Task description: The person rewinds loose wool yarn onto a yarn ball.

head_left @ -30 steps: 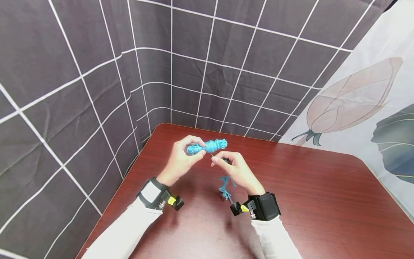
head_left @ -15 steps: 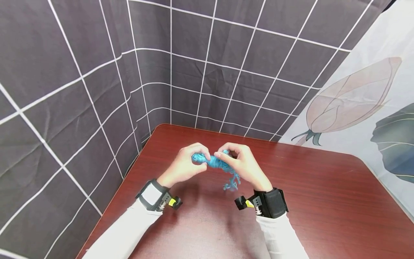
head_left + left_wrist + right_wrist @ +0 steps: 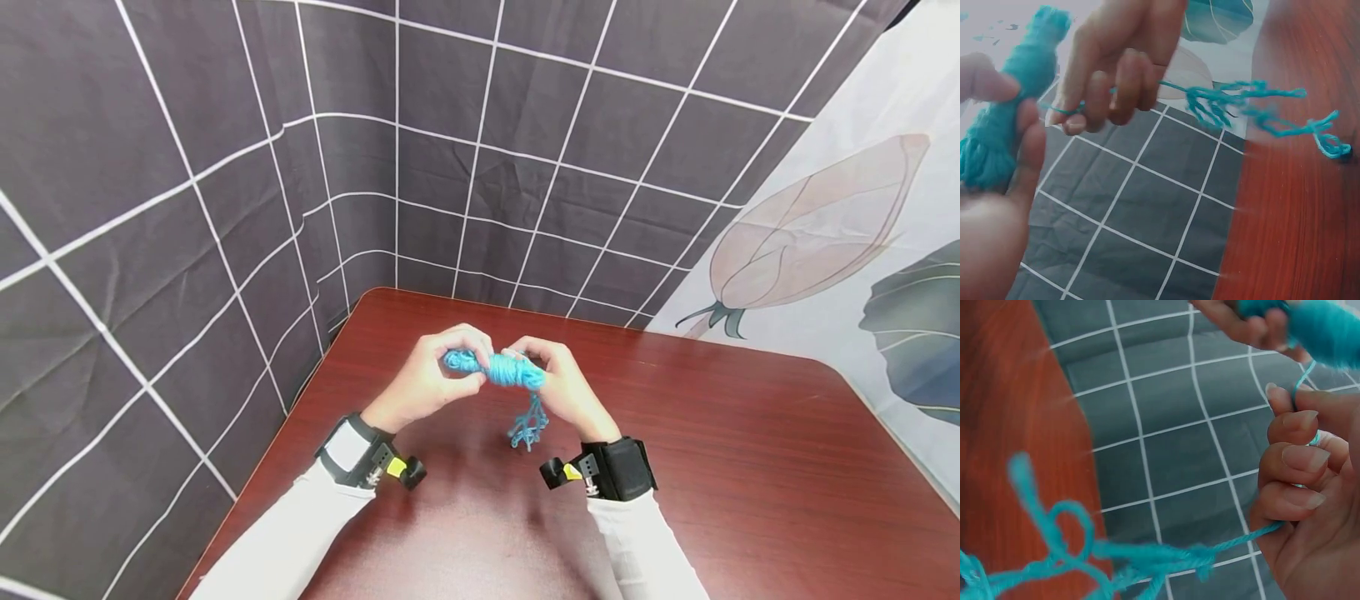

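Note:
A bundle of turquoise cord (image 3: 507,371), wound tightly round its middle with loops at both ends, is held above the table. My left hand (image 3: 438,371) grips it near its left end, thumb and fingers on either side. Behind its right end, my right hand (image 3: 567,387) has its fingers curled round the loose strand. In the right wrist view that strand (image 3: 1244,539) runs through my curled fingers up to the bundle. Below the hand dangles a tangled, knotted tail of cord (image 3: 529,425), also plain in the left wrist view.
A reddish-brown wooden table (image 3: 720,467) lies beneath both hands. Dark grey cloth (image 3: 525,167) with white grid lines hangs behind and to the left. At the right hangs a pale cloth (image 3: 810,242) with a flower print. Each wrist wears a strapped camera.
My right hand has gone round the bundle's right end, from front to behind, with the strand. The bundle is lower than a second ago, and the dangling tail has swung.

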